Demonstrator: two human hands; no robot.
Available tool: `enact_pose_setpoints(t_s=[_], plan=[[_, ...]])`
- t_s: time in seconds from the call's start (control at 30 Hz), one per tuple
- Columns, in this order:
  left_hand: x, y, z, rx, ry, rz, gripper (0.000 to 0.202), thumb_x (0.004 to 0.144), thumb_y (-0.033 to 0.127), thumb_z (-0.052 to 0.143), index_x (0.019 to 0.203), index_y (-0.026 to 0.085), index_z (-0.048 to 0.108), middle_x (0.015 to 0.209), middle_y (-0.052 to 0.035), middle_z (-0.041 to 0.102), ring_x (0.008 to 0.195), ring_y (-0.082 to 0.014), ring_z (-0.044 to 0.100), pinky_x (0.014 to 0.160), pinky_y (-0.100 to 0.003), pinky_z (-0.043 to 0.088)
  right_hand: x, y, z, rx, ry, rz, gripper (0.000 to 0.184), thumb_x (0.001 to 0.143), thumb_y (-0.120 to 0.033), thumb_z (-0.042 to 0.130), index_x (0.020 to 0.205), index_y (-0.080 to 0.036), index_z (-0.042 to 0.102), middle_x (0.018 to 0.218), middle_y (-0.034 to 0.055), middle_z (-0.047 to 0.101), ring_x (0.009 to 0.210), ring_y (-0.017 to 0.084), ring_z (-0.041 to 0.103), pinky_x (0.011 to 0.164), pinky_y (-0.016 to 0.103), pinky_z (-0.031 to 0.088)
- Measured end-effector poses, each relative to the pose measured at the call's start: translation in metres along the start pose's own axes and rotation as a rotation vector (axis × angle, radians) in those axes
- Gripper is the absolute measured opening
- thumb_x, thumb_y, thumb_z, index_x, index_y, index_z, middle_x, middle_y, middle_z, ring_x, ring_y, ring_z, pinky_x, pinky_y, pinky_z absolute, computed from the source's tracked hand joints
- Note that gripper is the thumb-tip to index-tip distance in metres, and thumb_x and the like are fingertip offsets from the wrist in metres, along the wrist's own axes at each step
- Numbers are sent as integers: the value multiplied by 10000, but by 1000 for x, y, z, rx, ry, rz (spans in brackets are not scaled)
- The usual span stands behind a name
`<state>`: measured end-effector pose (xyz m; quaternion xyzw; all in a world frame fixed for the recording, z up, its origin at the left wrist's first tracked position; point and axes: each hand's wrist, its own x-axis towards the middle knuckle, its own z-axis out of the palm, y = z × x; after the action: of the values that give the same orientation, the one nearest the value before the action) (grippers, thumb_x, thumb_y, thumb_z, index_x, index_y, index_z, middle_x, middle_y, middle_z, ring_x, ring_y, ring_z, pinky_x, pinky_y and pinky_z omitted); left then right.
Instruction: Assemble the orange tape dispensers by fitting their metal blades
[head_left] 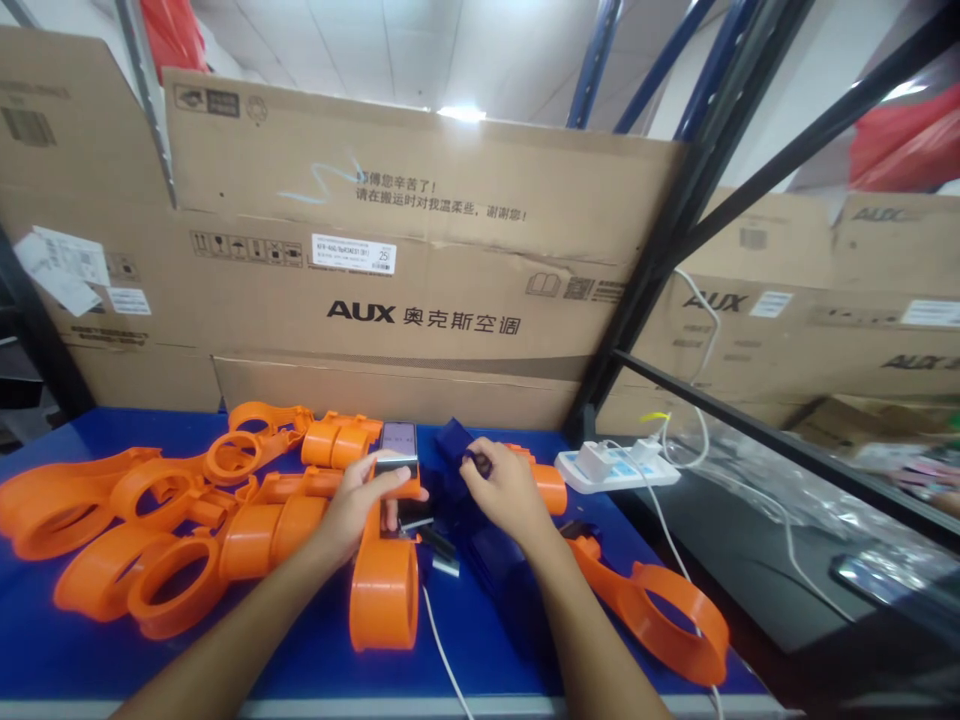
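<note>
My left hand [361, 502] rests on an orange plastic handle part [385, 580] lying on the blue table [67, 650], thumb stretched toward a small phone-like device [397, 445] propped upright. My right hand [504, 490] pinches a small dark piece [477, 462] between thumb and fingers, over a dark blue part [456, 440]. A small grey metal piece [444, 550] lies between my hands. Behind my right hand sits another orange part [550, 488].
Several orange ring-handled parts [150, 520] pile up at the left, and one [652, 610] lies at the right edge. A white power strip [616, 467] with cables sits at the right. Large cardboard boxes [420, 250] wall the back. A dark rack post [660, 250] rises on the right.
</note>
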<state>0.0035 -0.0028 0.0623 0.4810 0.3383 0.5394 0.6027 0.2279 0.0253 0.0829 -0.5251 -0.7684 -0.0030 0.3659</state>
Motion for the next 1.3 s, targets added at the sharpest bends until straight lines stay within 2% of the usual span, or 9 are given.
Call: enact_pose_setpoints(t_s=[0.17, 0.3, 0.47, 0.67, 0.77, 0.9, 1.0, 1.17, 1.3], plan=[[-2, -5, 1, 46, -48, -5, 370, 790, 419, 768, 1006, 143, 653, 852, -150, 785, 402, -121, 559, 416, -236, 411, -4, -4, 3, -121, -200, 20, 103, 840, -197, 609, 812, -232, 702, 757, 17, 714, 719, 188, 632, 612, 261, 351], [-3, -9, 3, 74, -69, 9, 351, 806, 428, 756, 999, 156, 644, 754, -99, 763, 403, -123, 545, 415, -233, 419, -6, -6, 4, -133, -246, 19, 105, 844, -191, 617, 813, -232, 709, 775, 22, 723, 720, 193, 640, 596, 266, 336], [-1, -9, 6, 69, -52, 24, 386, 781, 459, 786, 968, 153, 642, 745, -89, 755, 363, -94, 507, 396, -212, 373, -4, -8, 4, -90, -170, -21, 142, 877, -180, 580, 862, -230, 713, 828, 23, 737, 793, 198, 661, 676, 272, 405], [1, -12, 4, 34, -21, -12, 473, 834, 606, 689, 969, 153, 649, 750, -115, 768, 348, -111, 524, 374, -217, 354, -4, -9, 2, 4, -62, -8, 176, 941, -259, 551, 874, -219, 708, 803, 32, 730, 721, 198, 656, 631, 276, 434], [2, -14, 3, 1, 23, -9, 501, 841, 646, 656, 906, 149, 652, 710, -115, 762, 329, -109, 511, 373, -222, 357, -5, -12, 0, 129, -64, -130, 200, 976, -274, 536, 993, -215, 727, 842, 44, 724, 761, 201, 665, 674, 294, 492], [2, -15, 5, 13, 60, 27, 502, 835, 662, 654, 814, 160, 654, 485, -22, 634, 319, -121, 500, 368, -220, 351, -9, -23, -2, 326, -128, -351, 312, 994, -284, 569, 1288, -249, 665, 1102, 71, 707, 954, 203, 677, 833, 339, 554], [3, -14, 6, 51, 75, 44, 504, 833, 668, 653, 809, 165, 667, 417, 19, 551, 319, -124, 486, 367, -219, 345, -11, -30, 0, 359, -162, -417, 333, 987, -285, 596, 1313, -271, 661, 1185, 80, 677, 1056, 217, 662, 908, 377, 557], [4, -7, -1, -9, 115, 52, 556, 813, 676, 662, 974, 146, 705, 570, -30, 674, 347, -125, 500, 364, -232, 334, -11, -31, 5, 407, -41, -359, 249, 979, -294, 606, 1197, -237, 711, 1039, 78, 712, 848, 190, 678, 732, 315, 573], [-2, 5, -9, -221, 57, 50, 658, 847, 757, 518, 857, 131, 721, 443, -17, 547, 336, -128, 439, 359, -244, 324, -10, -27, 7, 343, 107, -237, 225, 963, -317, 614, 1142, -213, 699, 844, 45, 678, 666, 165, 610, 610, 282, 523]])
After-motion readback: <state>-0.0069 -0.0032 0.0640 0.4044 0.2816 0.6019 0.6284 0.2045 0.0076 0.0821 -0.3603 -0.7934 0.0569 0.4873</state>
